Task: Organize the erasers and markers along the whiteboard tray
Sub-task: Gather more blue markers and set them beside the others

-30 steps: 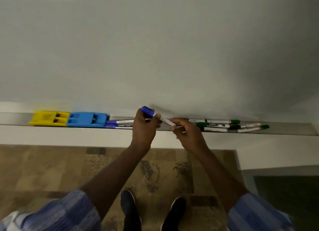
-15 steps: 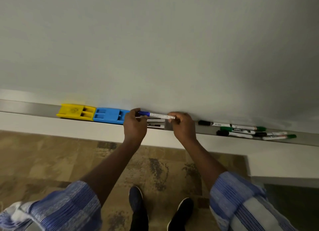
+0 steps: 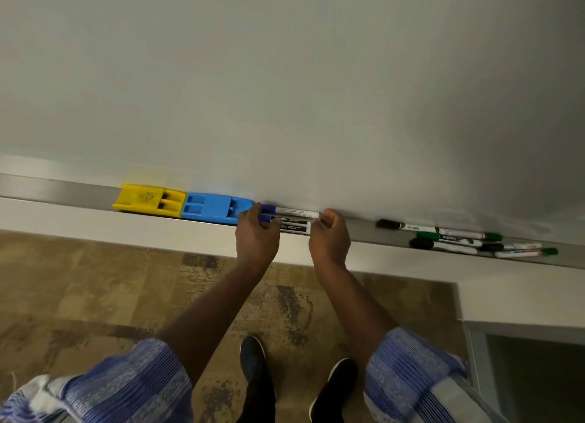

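Observation:
A metal whiteboard tray point(image 3: 63, 192) runs across the view. On it a yellow eraser point(image 3: 148, 199) and a blue eraser point(image 3: 215, 208) lie end to end. Right of them a blue-capped marker point(image 3: 292, 212) lies against the board, held at its cap end by my left hand point(image 3: 257, 239) and at its other end by my right hand point(image 3: 329, 237). Two more markers point(image 3: 292, 227) lie just in front of it between my hands, partly hidden. Further right lies a loose group of green and black markers point(image 3: 459, 240).
The whiteboard point(image 3: 285, 90) fills the upper view. Below the tray is a white ledge point(image 3: 126, 229), then patterned brown floor point(image 3: 95, 289) with my shoes point(image 3: 256, 369). A white corner and a dark opening point(image 3: 535, 378) are at the lower right.
Both hands brought the blue-capped marker from tilted in the air down level onto the tray, next to the blue eraser. The camera view shifted left, so everything sits further right.

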Action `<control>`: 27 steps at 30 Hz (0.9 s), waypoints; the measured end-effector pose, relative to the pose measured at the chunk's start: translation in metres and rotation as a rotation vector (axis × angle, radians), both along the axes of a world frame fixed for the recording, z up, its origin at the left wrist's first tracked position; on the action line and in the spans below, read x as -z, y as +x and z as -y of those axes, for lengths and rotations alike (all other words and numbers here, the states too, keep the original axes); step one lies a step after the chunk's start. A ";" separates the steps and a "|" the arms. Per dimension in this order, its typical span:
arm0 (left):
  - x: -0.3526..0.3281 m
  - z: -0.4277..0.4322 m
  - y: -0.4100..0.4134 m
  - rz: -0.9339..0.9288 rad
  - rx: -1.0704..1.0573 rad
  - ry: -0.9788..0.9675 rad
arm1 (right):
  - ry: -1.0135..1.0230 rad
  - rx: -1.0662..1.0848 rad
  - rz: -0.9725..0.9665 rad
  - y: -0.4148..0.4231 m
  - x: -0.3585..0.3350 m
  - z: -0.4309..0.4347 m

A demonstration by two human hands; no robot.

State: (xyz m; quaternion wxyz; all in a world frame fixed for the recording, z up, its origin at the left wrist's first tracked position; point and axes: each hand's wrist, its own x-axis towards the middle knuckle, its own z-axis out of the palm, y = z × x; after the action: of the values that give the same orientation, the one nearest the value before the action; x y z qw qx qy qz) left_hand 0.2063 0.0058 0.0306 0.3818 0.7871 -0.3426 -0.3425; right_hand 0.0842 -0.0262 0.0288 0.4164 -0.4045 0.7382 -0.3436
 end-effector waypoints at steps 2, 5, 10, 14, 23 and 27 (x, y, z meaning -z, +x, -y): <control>0.000 -0.002 -0.001 0.024 0.010 -0.015 | -0.014 0.009 0.033 0.002 -0.001 0.000; 0.000 -0.004 -0.003 0.038 0.027 -0.011 | -0.018 -0.003 0.046 0.003 -0.002 0.001; -0.001 -0.006 -0.006 0.045 0.028 -0.020 | -0.017 -0.065 0.034 0.000 0.000 0.001; -0.002 -0.006 -0.011 0.058 0.024 -0.040 | -0.033 -0.128 0.057 -0.008 0.000 0.001; -0.001 -0.003 -0.068 0.169 0.201 -0.167 | -0.236 -0.296 -0.138 -0.076 -0.004 -0.009; -0.001 0.005 -0.114 0.247 0.373 -0.206 | -0.354 -0.338 -0.340 -0.144 -0.003 -0.015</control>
State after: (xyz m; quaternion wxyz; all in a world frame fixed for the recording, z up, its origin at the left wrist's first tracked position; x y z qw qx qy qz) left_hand 0.0919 0.0003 0.0314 0.3455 0.7031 -0.5592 -0.2714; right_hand -0.0597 -0.0111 0.0319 0.2610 -0.6399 0.6481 -0.3200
